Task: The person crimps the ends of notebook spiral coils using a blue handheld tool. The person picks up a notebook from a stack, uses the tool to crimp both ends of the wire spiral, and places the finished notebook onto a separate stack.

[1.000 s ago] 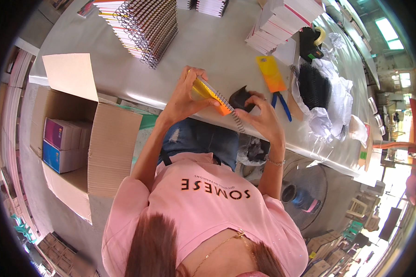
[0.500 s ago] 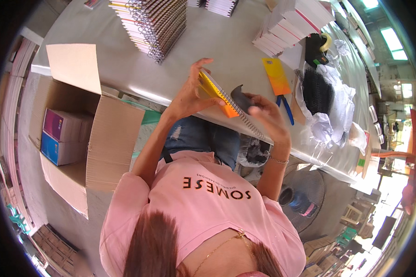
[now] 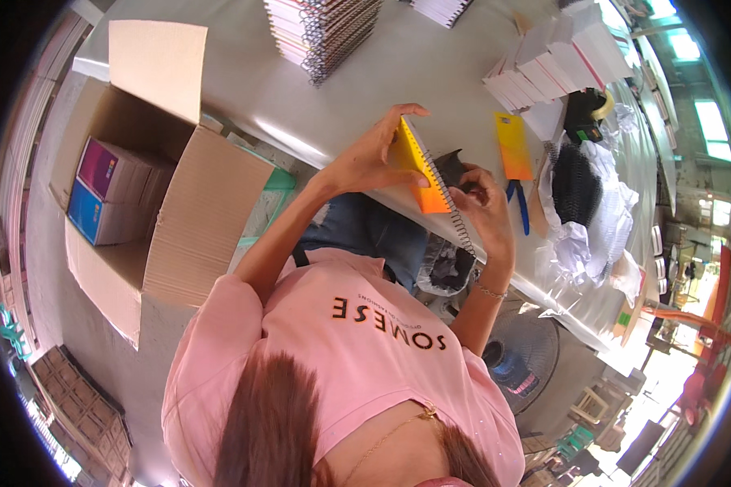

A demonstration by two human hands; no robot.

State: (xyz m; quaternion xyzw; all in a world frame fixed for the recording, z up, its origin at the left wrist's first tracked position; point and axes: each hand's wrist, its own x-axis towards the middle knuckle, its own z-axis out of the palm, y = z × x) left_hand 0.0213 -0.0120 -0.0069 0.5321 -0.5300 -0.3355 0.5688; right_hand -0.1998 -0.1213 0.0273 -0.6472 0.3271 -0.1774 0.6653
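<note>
My left hand [image 3: 374, 160] is closed round a small notebook [image 3: 420, 166] with a yellow-to-orange cover, thumb on the cover and fingers at its top edge. The notebook is tilted above the table's near edge. A dark wire spiral [image 3: 461, 230] runs along its right side, and its loose tail sticks out past the lower end. My right hand [image 3: 483, 203] is beside the spiral with curled fingers, its fingertips at the coils. A thin dark grey piece [image 3: 448, 168] with a pointed corner shows at these fingers, partly hidden; its kind is unclear.
Spiral-bound notebooks [image 3: 325, 36] stand stacked at the back. White book blocks [image 3: 536, 73] are piled at the back right, near a yellow-orange cover [image 3: 512, 142], blue-handled pliers [image 3: 520, 207] and black coils [image 3: 575, 183] on crumpled plastic. An open carton [image 3: 199, 219] holding packed books stands left. A fan [image 3: 516, 357] stands right.
The view has shifted, so the table's things sit elsewhere in the picture. My right hand, blurred before, now shows clearly with fingers curled at the spiral. The left hand still holds the notebook.
</note>
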